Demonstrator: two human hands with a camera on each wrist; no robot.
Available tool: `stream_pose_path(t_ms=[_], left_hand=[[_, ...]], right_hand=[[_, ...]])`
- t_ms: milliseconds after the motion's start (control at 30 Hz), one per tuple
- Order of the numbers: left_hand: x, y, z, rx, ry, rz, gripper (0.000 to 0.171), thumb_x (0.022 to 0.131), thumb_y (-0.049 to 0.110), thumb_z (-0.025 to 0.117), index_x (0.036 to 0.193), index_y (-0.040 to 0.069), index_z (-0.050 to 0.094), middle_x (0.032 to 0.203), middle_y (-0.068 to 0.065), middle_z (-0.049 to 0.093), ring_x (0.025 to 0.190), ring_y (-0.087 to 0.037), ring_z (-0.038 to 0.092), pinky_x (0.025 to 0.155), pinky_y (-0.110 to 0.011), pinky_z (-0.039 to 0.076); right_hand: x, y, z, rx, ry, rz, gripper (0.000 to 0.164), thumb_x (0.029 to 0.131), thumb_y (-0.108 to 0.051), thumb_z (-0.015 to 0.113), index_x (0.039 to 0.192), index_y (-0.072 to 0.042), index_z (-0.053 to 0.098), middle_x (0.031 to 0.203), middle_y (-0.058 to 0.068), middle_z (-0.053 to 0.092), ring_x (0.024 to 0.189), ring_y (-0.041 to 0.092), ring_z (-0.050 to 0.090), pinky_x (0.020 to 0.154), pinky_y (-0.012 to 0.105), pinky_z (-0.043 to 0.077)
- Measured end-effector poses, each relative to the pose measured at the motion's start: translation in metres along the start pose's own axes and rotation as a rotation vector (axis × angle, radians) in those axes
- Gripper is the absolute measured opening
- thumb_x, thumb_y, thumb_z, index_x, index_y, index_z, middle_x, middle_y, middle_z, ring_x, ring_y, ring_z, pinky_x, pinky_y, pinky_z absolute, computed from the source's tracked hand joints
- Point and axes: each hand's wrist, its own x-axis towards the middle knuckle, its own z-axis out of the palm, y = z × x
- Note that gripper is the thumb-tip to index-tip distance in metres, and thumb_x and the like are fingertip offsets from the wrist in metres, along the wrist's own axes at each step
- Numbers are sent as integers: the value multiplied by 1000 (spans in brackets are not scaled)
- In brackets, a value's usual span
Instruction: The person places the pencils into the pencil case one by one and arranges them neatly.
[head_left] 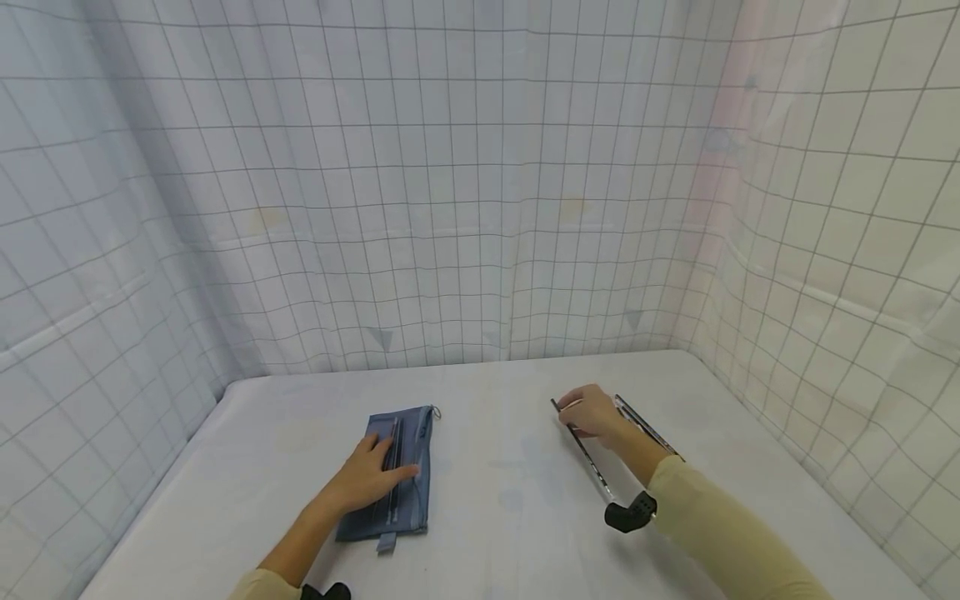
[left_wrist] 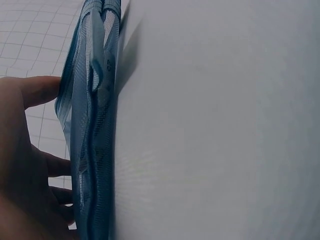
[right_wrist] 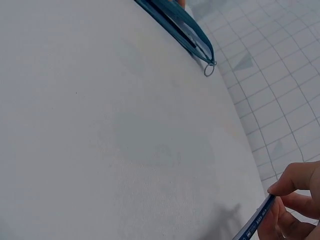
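While right forearm (head_left: pixel 636 448) partly hides sticks (head_left: pixel 649 427) | pouch (head_left: pixel 417 502) on table (head_left: pixel 502 500) | gridded curtain (head_left: pixel 450 208)

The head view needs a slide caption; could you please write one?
Left hand on a blue pouch, right hand pinching a pencil-like stick over a white table.

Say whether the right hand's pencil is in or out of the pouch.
Out: the right hand holds the pencil well apart from the pouch.

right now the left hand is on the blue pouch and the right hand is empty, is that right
Not quite: the right hand isn't empty; it pinches a slim pen or pencil, as the right wrist view shows. The rest stands.
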Motion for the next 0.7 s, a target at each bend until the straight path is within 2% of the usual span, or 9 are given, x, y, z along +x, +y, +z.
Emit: stream_pose_path(t_ms=[700], left_hand=[[0, 4, -4, -38, -25, -17, 92, 96, 50, 68, 149, -19, 37, 154, -46, 24, 142, -62, 24, 110, -73, 27]], right_hand=[[0, -21, 57, 57, -71, 2, 21, 88, -1, 72, 109, -1, 72, 98, 9, 69, 84, 21, 66, 68, 33, 59]])
